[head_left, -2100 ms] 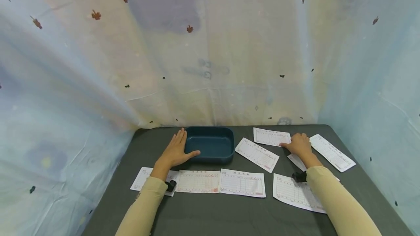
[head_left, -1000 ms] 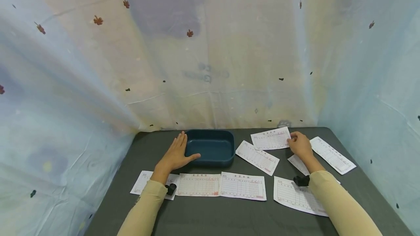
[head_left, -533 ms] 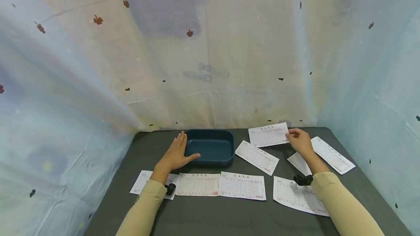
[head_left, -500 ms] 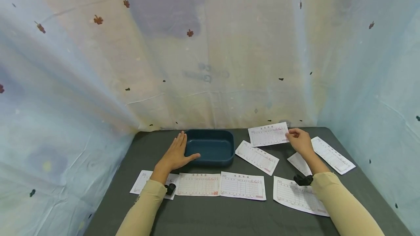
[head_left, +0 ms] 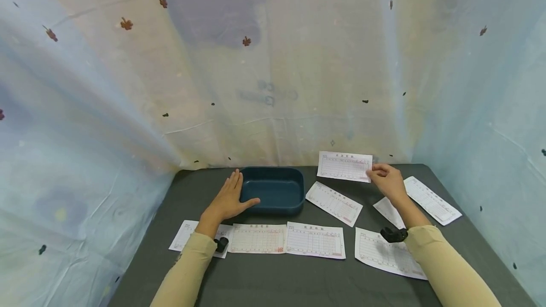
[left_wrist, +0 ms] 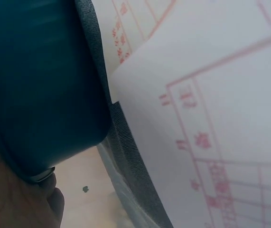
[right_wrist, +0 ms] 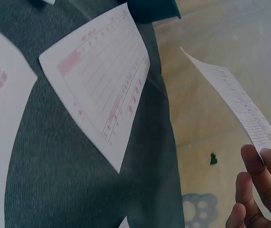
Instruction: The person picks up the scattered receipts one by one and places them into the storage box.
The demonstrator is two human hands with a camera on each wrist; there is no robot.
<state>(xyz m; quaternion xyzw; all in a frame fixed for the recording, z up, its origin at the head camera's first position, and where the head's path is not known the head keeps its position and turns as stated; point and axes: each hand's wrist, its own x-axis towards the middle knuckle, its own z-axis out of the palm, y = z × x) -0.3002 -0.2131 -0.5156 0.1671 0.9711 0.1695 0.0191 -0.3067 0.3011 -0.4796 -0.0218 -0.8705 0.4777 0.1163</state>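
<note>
A paper slip (head_left: 343,167), printed with a ruled form, has been lifted from the far right part of the dark table (head_left: 298,281), where it was lying flat moments earlier. In the head view it is now seen partly against the pale curtain (head_left: 298,84), raised higher and carried a little to the left; its earlier slant has been brought nearly level. In the right wrist view it is shown well apart from the table and slightly bowed. Its right end is pinched between the thumb and fingers of the right hand (head_left: 387,183).

The left hand (head_left: 227,200) has been kept in place, its fingers straight and laid against the left side of the blue tray (head_left: 273,210), its thumb spread towards the near side.

The remaining papers have been left on the table: a slanted slip (head_left: 334,203) just beside the tray's right side; a cream slip (head_left: 259,239) and a white slip (head_left: 315,240) side by side in the near row; a left-hand slip (head_left: 183,235), partly covered by the left wrist; and, at right, a curled sheet (head_left: 377,251), a half-hidden slip (head_left: 389,212) and an outer slip (head_left: 432,201). The pick-up of the held paper may be judged complete, its grip secure.
</note>
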